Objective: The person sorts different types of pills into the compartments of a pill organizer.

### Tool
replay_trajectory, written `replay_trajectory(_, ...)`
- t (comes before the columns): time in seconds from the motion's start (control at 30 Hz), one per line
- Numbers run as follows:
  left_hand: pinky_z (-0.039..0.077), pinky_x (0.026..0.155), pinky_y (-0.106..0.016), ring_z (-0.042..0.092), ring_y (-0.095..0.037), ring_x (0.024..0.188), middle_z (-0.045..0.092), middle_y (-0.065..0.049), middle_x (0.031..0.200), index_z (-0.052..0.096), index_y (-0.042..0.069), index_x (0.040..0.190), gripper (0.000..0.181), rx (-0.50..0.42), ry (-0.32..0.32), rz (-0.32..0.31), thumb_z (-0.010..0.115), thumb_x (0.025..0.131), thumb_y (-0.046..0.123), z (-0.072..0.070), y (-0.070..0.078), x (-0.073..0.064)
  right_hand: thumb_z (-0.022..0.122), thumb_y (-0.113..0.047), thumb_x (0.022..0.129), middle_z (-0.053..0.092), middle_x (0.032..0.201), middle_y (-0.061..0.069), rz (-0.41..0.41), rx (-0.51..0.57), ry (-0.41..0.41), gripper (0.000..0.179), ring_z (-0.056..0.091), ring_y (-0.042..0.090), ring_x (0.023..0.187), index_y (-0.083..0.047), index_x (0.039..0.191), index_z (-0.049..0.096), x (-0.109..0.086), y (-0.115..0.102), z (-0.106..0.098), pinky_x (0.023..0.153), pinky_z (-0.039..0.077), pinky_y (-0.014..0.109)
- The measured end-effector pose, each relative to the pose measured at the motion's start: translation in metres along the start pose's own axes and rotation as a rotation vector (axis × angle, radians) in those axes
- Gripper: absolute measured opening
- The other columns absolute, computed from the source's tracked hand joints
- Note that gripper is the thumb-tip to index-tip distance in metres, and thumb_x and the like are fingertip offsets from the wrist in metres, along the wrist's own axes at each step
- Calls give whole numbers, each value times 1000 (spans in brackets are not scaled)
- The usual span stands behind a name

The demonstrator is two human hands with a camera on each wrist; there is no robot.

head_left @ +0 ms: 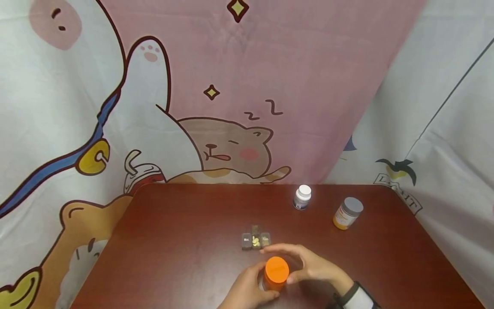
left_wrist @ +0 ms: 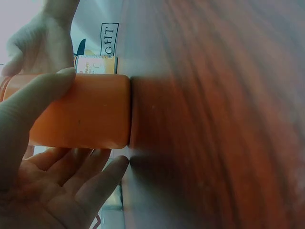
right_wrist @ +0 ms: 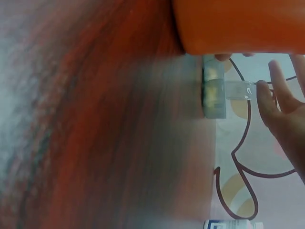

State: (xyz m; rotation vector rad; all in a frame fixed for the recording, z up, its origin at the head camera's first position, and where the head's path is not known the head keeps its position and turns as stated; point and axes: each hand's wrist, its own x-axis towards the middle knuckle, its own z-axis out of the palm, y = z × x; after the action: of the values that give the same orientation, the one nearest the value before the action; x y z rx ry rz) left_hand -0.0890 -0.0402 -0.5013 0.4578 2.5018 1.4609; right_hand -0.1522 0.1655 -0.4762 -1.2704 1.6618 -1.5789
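Observation:
An orange bottle with an orange lid (head_left: 277, 270) stands upright near the table's front edge, its base at the tabletop. My left hand (head_left: 248, 288) grips it from the left, thumb on the near side and fingers round the far side. Just right of the bottle is my right hand (head_left: 310, 264), fingers spread and held apart from the lid, thumb close to its side. Beyond the hands lies a small pill organizer (head_left: 247, 241) with dark translucent compartments. One middle lid (right_wrist: 239, 89) stands raised, and pale yellow pills (head_left: 256, 241) show in that compartment.
A white bottle (head_left: 302, 197) stands near the table's back edge. To its right is a grey-lidded jar (head_left: 347, 213) with an orange and white label. The dark red wooden table (head_left: 173, 240) is backed by a cartoon-printed curtain (head_left: 293, 56).

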Motion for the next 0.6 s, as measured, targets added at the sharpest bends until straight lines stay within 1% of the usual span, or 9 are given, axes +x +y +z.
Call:
replay_trajectory(0.07, 45, 85, -38, 54, -7, 96, 58, 16, 104, 58, 19, 113, 57, 13, 2, 10, 80, 62, 31, 1, -1, 0, 59, -26, 84, 40, 134, 16, -4, 7, -11, 62, 35, 35, 122, -1, 135, 34, 1, 1, 2, 99, 32, 42)
replay_trajectory(0.13, 44, 85, -38, 54, -7, 96, 58, 15, 105, 58, 19, 113, 57, 30, 9, 18, 79, 62, 32, 3, -2, 0, 61, -24, 84, 42, 133, 15, -3, -6, -3, 60, 37, 33, 121, -2, 134, 36, 2, 0, 7, 99, 32, 42)
replay_trajectory(0.2, 44, 86, -39, 54, -8, 97, 58, 14, 106, 58, 18, 114, 58, 51, 19, 27, 79, 62, 34, 4, -2, 0, 63, -18, 82, 44, 131, 13, 2, -33, 29, 58, 40, 30, 119, -3, 132, 38, 3, -1, 13, 99, 32, 41)
replay_trajectory(0.23, 44, 86, -39, 54, -8, 97, 58, 14, 106, 58, 18, 114, 58, 60, 24, 26, 78, 63, 36, 4, -2, 0, 64, -14, 81, 45, 131, 13, 5, -58, 57, 57, 41, 29, 118, -4, 132, 39, 4, -2, 16, 100, 31, 40)
replay_trajectory(0.3, 45, 85, -39, 54, -9, 97, 58, 13, 106, 58, 17, 113, 57, 59, 27, 26, 78, 63, 38, 3, -3, 0, 66, -6, 79, 47, 130, 11, 16, -91, 129, 58, 43, 27, 117, -6, 131, 41, 4, -3, 24, 100, 30, 38)
replay_trajectory(0.4, 45, 84, -39, 54, -9, 96, 59, 14, 104, 59, 18, 112, 56, 53, 26, 15, 76, 64, 42, 2, -2, 0, 69, 2, 74, 49, 128, 10, 17, -168, 266, 62, 44, 26, 116, -7, 129, 42, 3, -3, 38, 99, 32, 35)
replay_trajectory(0.5, 46, 83, -38, 55, -7, 94, 59, 15, 103, 59, 20, 111, 55, 49, 24, 18, 76, 64, 40, 2, -3, 0, 73, -4, 71, 51, 125, 6, 70, -256, 431, 63, 46, 21, 114, -11, 127, 45, 0, -2, 51, 97, 33, 30)
replay_trajectory(0.6, 46, 82, -36, 55, -6, 94, 58, 16, 103, 58, 22, 112, 55, 39, 29, 37, 77, 64, 38, 3, -4, 0, 75, -16, 70, 52, 125, 1, 156, -354, 577, 64, 46, 15, 114, -18, 127, 46, -3, -2, 64, 97, 31, 26)
